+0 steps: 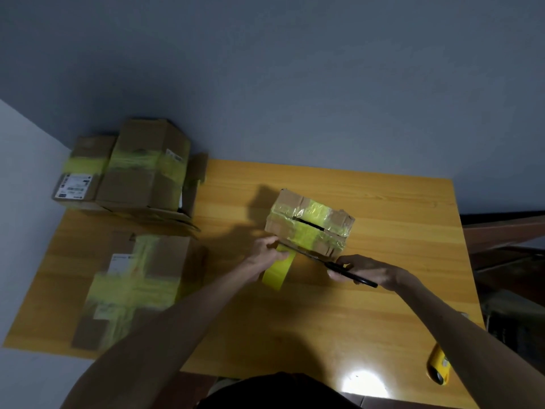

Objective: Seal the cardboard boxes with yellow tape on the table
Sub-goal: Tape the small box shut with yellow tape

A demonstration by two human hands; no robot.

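Observation:
A small cardboard box [309,224] with yellow tape across its top stands in the middle of the wooden table [383,290]. A strip of yellow tape [278,273] hangs from its near side down to the table. My left hand [269,250] pinches that strip just below the box edge. My right hand [364,271] grips black scissors [339,265], whose blades reach along the box's lower near edge at the tape.
A flat taped box [132,287] lies at the near left of the table. Two more taped boxes [129,169] are stacked at the far left corner by the wall. A yellow tape roll [439,366] sits at the near right edge.

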